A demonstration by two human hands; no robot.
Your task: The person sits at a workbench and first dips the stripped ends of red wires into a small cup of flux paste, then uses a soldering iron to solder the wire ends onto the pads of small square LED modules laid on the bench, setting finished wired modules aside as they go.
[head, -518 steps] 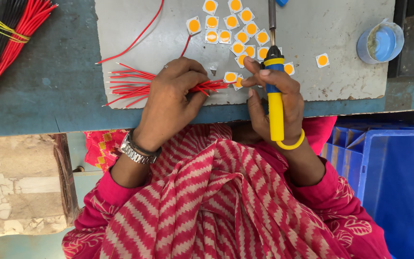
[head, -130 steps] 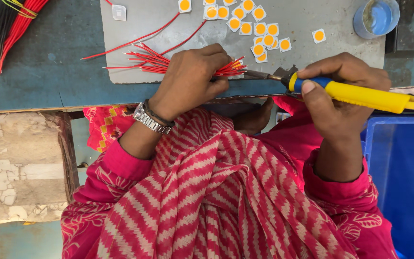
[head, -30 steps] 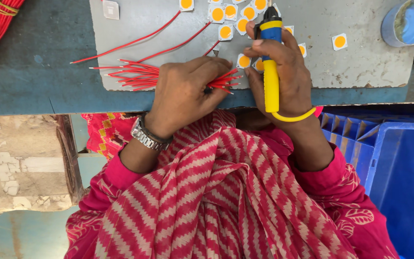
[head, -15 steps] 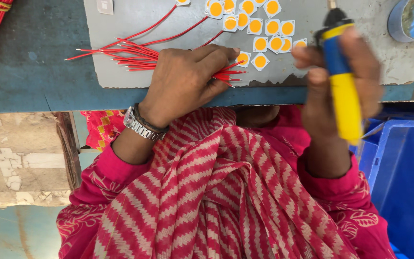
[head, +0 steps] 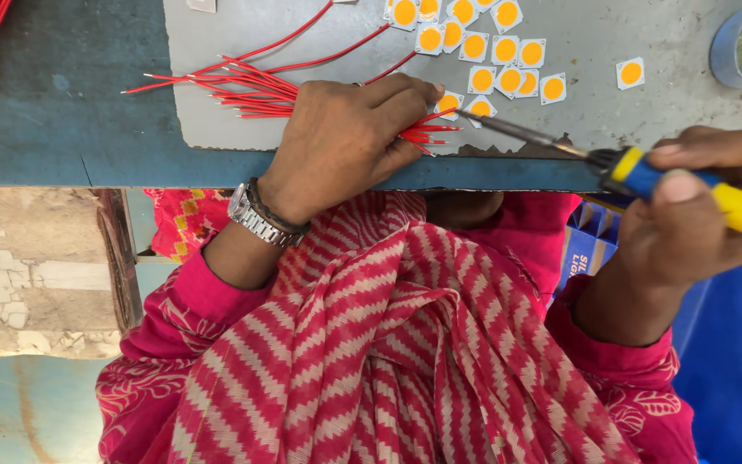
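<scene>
On the grey work sheet (head: 646,34), left hand (head: 345,142) lies closed over a bunch of red wires (head: 242,86), pinning them flat. Right hand (head: 697,215) grips the soldering iron (head: 646,172), tip beside a small white-and-orange square chip (head: 448,103) near the fingertips. Risk: tip could slip, scorching insulation or finger, since wires sit close under the hand.

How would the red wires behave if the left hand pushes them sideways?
The red wires look thin and light, so they would probably slide easily on the grey board. They fan out loosely from under the left hand, so likely they would bend and scatter rather than move together.
</scene>
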